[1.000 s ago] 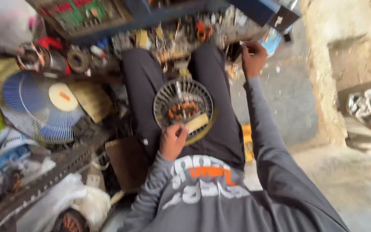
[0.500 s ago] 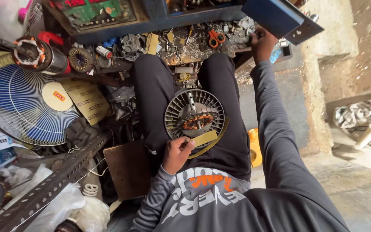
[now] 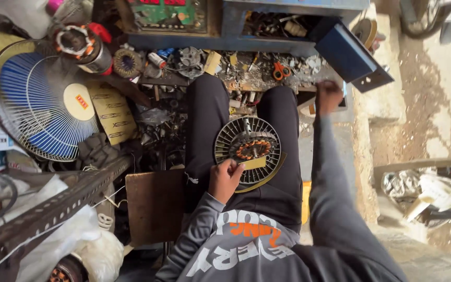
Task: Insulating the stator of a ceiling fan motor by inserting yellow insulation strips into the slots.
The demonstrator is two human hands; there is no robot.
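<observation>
The view has come in closer and steadied since half a second ago, and the right hand (image 3: 329, 96), which was up at the edge of the open blue drawer (image 3: 348, 55), now hangs closed in a fist just below it; whether its fingers hold anything small I cannot tell. The round fan motor (image 3: 249, 151), a slotted grey disc with copper windings at its middle, lies flat on the person's lap across both thighs, much as it did before. The left hand (image 3: 225, 180) stays on its near rim, fingers curled shut over the edge beside a yellowish strip of card (image 3: 254, 163). So the motor is steadied while the other arm is stretched forward over the clutter. On the floor ahead lie orange-handled scissors (image 3: 280, 70), loose screws and scrap, crowding the reach. To the left rests a blue fan guard (image 3: 32, 102), another wound stator (image 3: 82, 47), and a perforated metal bar (image 3: 53, 209) beside a brown board (image 3: 155, 203).
</observation>
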